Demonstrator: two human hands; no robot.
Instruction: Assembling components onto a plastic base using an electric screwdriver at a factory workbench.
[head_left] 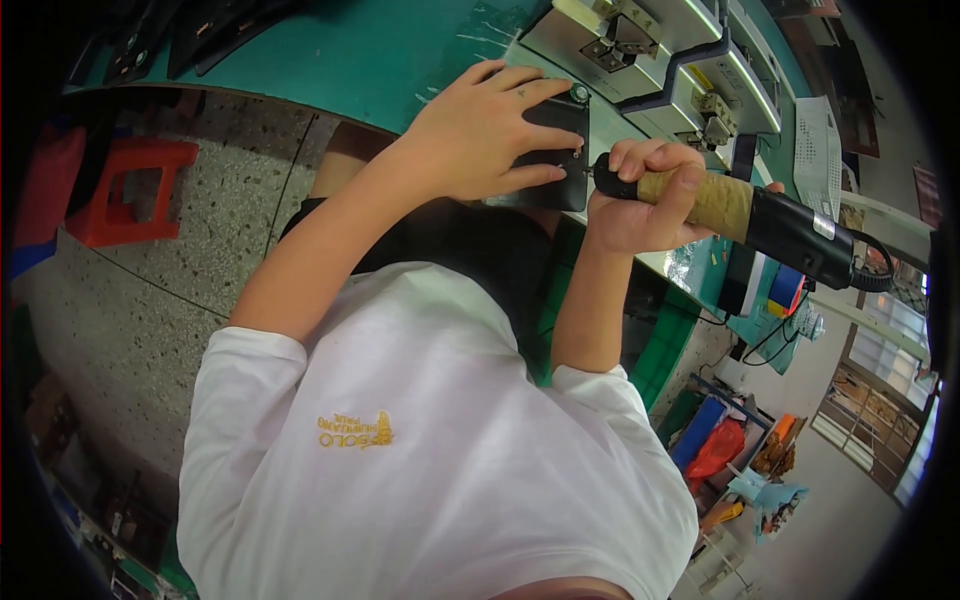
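My left hand [490, 130] lies spread over a flat black panel [552, 196], its fingertips resting near small metal screws or fittings. Wrapped in my right hand [650, 190] is an electric screwdriver [800, 235] with a black body, a tan taped grip and a cord at its rear end. The tool lies nearly sideways, its black nose pointing left at the panel's right side, close to my left fingertips. Whether its bit touches a screw is too small to tell. My left palm and fingers hide part of the panel.
Silver box-shaped machines [690, 90] with metal clamps stand on the green bench [360, 60], beyond the panel. More black panels [215, 35] lie at the far left. A red stool [150, 190] stands on the floor. Colored tape rolls [787, 292] and cables are at the right.
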